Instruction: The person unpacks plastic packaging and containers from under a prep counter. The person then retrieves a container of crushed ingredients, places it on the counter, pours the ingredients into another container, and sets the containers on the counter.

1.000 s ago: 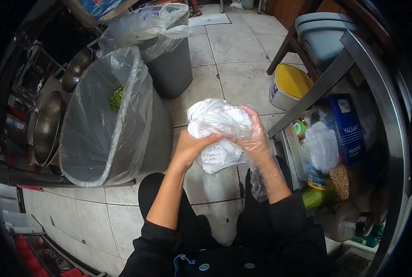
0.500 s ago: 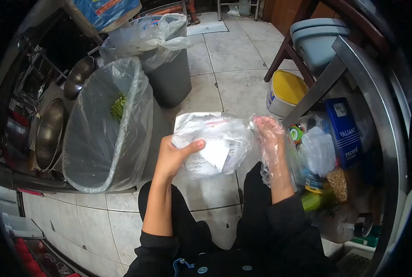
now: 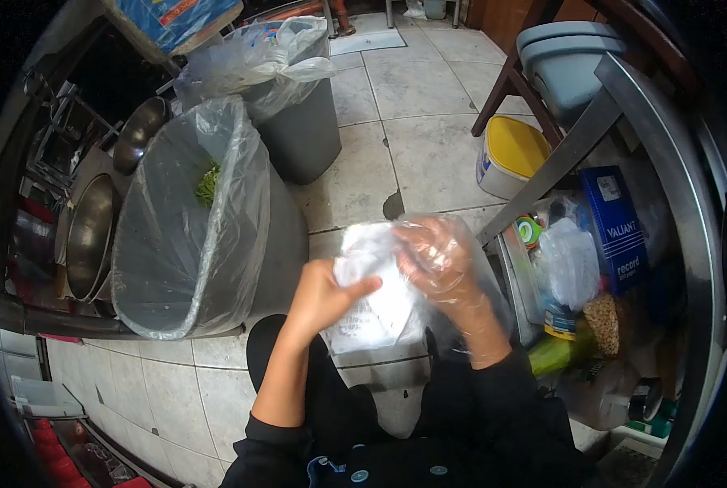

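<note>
My left hand [image 3: 318, 297] grips a stack of white papers [image 3: 375, 305], its thumb pressed across the front. Printed lines show on the lower sheets, and part of the stack is smeared by motion. My right hand [image 3: 438, 256] is inside a clear plastic bag [image 3: 481, 285], which covers it down to the wrist. Through the film, its fingers lie against the upper right edge of the papers. They are too blurred to show whether they grip. Both hands are above the tiled floor between my knees.
To the left stands a grey bin [image 3: 286, 244] lined with clear plastic, greens inside; another lined bin [image 3: 298, 134] is behind it. At right are a yellow-lidded tub [image 3: 516, 150], a metal frame [image 3: 571, 138], a blue record book [image 3: 615, 232] and bagged goods [image 3: 571, 260].
My right hand, in its plastic bag, has moved left from beside the papers onto their upper right edge. My left hand has brought the stack slightly lower and nearer to me.
</note>
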The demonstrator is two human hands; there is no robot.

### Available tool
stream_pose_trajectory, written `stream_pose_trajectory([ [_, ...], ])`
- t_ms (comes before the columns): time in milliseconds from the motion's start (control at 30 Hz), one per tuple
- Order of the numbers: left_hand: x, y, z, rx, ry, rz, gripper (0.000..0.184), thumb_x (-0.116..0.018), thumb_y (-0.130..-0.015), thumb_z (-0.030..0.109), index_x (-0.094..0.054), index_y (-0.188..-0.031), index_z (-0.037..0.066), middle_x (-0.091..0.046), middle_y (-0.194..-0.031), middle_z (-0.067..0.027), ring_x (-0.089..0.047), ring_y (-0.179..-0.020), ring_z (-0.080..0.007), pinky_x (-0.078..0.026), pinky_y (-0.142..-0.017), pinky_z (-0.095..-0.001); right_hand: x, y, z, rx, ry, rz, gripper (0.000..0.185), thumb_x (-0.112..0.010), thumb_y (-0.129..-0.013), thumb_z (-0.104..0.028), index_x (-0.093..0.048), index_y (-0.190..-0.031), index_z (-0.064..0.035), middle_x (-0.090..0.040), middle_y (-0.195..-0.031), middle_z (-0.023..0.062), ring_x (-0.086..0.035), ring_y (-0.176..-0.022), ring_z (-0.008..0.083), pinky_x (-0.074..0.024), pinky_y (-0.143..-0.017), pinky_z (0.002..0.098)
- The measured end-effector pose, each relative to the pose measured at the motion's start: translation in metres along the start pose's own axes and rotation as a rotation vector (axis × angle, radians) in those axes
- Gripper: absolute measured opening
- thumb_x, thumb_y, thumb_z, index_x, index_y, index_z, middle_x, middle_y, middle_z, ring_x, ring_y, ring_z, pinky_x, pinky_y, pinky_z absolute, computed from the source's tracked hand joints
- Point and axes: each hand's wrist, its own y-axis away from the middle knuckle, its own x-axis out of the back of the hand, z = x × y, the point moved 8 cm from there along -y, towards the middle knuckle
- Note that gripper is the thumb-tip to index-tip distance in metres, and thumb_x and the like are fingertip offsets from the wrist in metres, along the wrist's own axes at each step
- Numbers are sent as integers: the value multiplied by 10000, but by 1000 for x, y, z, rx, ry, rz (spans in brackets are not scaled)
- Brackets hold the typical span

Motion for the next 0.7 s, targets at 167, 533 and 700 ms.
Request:
stream_pose_trajectory([
  [167,-32,21,14,-189,-361,-202,234,-715,-729,176,-649,-823,-28,-611,-637,-163,-590,-561,-144,-443,-539,-321,7,11,34,-140,122,216,48,-620,-745,-77,-619,-775,-40,-628,-733,105,-610,-649,295,-483,-588,380],
  [533,64,47,43,-387,390,508,253,-754,-709,73,-659,-925,-20,-648,-855,-41,-580,-778,-113,-442,-734,-247,22,28,82,-628,-496,318,80,-593,-830,-81,-590,-845,-2,-601,-730,23,-553,-669,119,-448,-626,253],
  [700,114,67,58,-556,534,610,418,-706,-765,116,-540,-1128,-6,-589,-1003,-68,-551,-926,-144,-435,-819,-284,5,28,75,-735,-771,209,83,-591,-855,-106,-583,-861,-24,-551,-762,-33,-474,-689,19,-394,-613,168],
])
